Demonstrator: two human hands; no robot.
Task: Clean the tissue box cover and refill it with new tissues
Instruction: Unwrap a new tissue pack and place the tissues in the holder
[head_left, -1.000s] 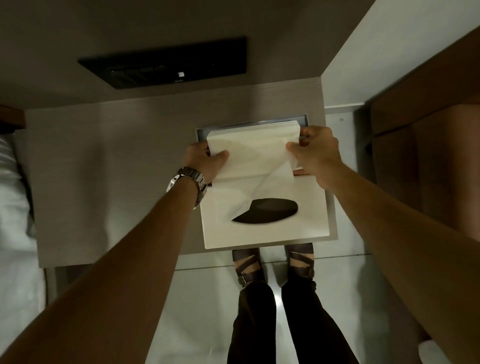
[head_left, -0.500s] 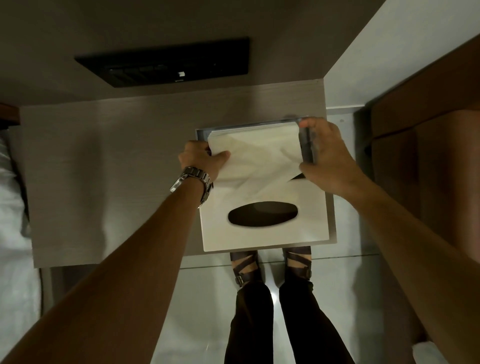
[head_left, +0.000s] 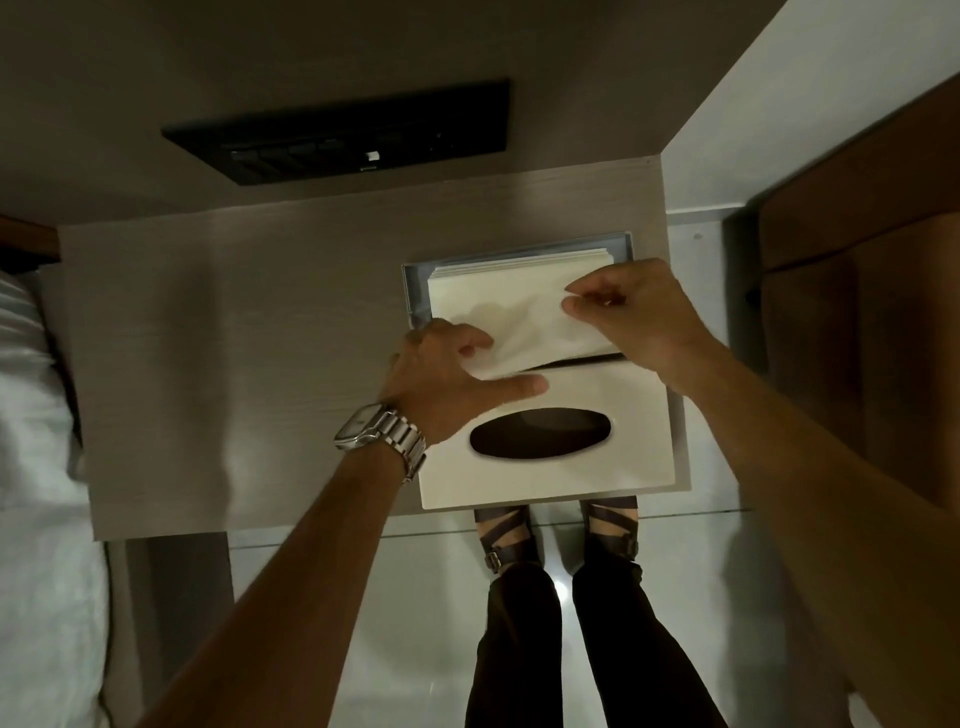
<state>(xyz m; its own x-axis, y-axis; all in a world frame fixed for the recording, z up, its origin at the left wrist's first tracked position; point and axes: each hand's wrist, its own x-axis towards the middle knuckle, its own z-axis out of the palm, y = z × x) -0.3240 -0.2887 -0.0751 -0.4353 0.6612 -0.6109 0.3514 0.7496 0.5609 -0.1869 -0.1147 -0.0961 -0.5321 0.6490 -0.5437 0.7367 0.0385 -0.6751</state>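
Note:
A white tissue box cover (head_left: 639, 415) with a dark oval slot lies flat at the bedside table's front right corner. Behind it a stack of white tissues (head_left: 493, 293) sits in a grey tray-like base (head_left: 413, 291). My left hand (head_left: 447, 382), with a metal watch on the wrist, presses on the near left corner of the top tissue, its thumb stretched over the cover's back edge. My right hand (head_left: 631, 317) pinches the top tissue's right edge between thumb and forefinger.
The wooden bedside table (head_left: 234, 364) stands between a white bed (head_left: 36, 441) on the left and a brown cabinet (head_left: 857, 312) on the right. A black switch panel (head_left: 337, 130) is set in the wall behind. My feet stand on the pale floor (head_left: 415, 597) below the table's front edge.
My right hand has let go of the base's right rim and now pinches the top tissue. My left hand has slid down onto the tissue's near corner. The tissues lie flatter in the base.

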